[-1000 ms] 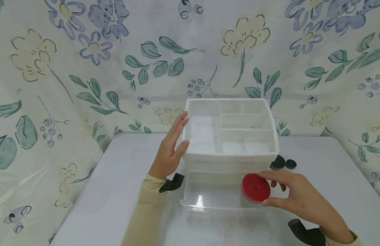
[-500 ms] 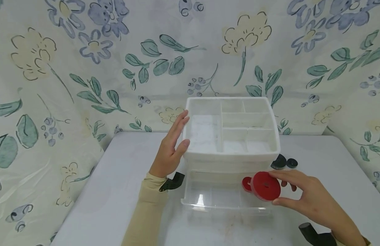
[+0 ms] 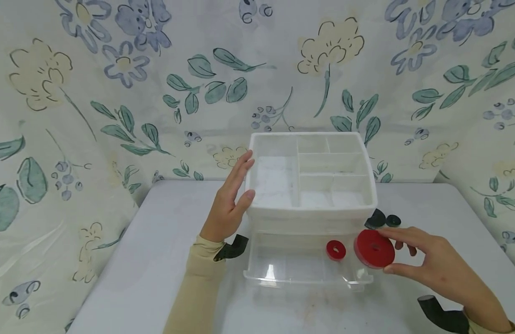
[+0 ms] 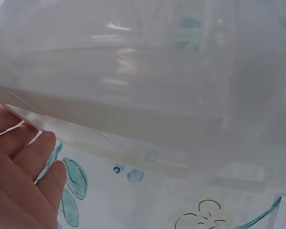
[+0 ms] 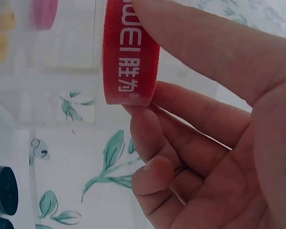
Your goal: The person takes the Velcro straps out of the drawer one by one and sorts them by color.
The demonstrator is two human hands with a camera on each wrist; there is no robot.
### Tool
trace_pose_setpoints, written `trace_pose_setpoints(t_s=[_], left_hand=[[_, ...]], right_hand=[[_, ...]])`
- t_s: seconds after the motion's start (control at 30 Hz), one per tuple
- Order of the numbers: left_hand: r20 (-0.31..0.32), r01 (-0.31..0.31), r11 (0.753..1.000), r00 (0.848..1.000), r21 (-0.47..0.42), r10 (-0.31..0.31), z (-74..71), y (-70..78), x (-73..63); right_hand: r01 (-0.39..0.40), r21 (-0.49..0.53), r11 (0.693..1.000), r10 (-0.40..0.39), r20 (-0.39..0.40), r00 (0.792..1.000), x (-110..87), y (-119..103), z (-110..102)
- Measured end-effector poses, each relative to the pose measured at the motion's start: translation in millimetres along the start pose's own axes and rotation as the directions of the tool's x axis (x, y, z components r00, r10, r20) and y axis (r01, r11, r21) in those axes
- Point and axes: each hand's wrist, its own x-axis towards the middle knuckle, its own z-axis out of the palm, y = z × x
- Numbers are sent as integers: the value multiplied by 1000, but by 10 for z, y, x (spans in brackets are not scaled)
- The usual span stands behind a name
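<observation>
A white storage box [image 3: 278, 181] with a divided top stands on the table, its clear drawer [image 3: 290, 260] pulled out at the front. Along the box's left side rests my left hand [image 3: 225, 208], fingers extended; the left wrist view has the fingers of this hand [image 4: 28, 162] beside the pale wall. Thumb and fingertips of my right hand [image 3: 436, 264] pinch a large roll of red woven tape [image 3: 375, 249] at the drawer's right end. White lettering runs along the tape's edge [image 5: 128, 57] in the right wrist view. A smaller red roll [image 3: 336, 250] lies inside the drawer.
Behind my right hand, two black rolls [image 3: 393, 221] lie by the box's right side, the larger partly hidden. Yellow rolls [image 5: 2, 28] and a pink one [image 5: 45, 12] show faintly through the plastic. A patterned cloth [image 3: 257, 83] hangs behind the table [image 3: 165, 213].
My right hand has carried the large red roll rightward, from over the drawer to its right end. That uncovers the small red roll. My left hand stays on the box.
</observation>
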Motion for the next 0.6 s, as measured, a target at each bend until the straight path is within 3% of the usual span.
trace_pose_setpoints(t_s=[0.43, 0.6], left_hand=[[0, -7, 1000, 1000, -14, 7, 2, 12, 9], [-1, -2, 1000, 1000, -13, 2, 2, 10, 9]], right_hand=[[-28, 10, 1000, 27, 3, 1000, -17, 192, -63], [-79, -1, 997, 79, 35, 996, 1, 222, -68]])
